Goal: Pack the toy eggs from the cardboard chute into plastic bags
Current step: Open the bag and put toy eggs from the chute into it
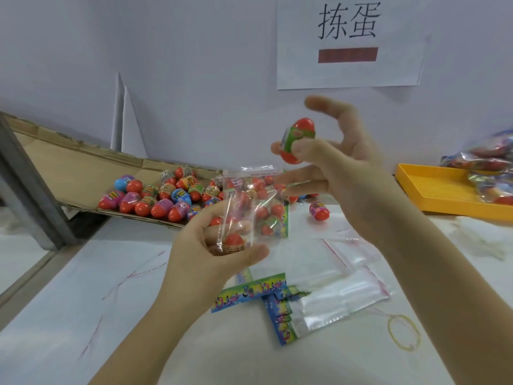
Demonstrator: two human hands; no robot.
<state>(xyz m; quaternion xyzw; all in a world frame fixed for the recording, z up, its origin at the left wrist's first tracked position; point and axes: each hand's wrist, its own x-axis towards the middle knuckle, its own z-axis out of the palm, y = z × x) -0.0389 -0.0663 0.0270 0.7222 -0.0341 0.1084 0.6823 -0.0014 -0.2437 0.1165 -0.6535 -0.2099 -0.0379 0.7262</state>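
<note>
A red toy egg (298, 144) was pinched in the grip of the right hand (344, 165), just above the plastic bag (251, 204). The left hand (205, 259) gripped the bag's bottom, with another egg (234, 241) inside there. Beyond this grip, eggs (166, 194) lay on the cardboard chute (80, 165).

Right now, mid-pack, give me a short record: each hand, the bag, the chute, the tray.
left hand: grips the clear plastic bag from below
right hand: pinches a toy egg above the bag's top, not yet in
bag contents: at least one egg
chute: eggs heaped at its low end
stray egg: on the table
tray: holds filled bags
spare bags: flat on the table
</note>
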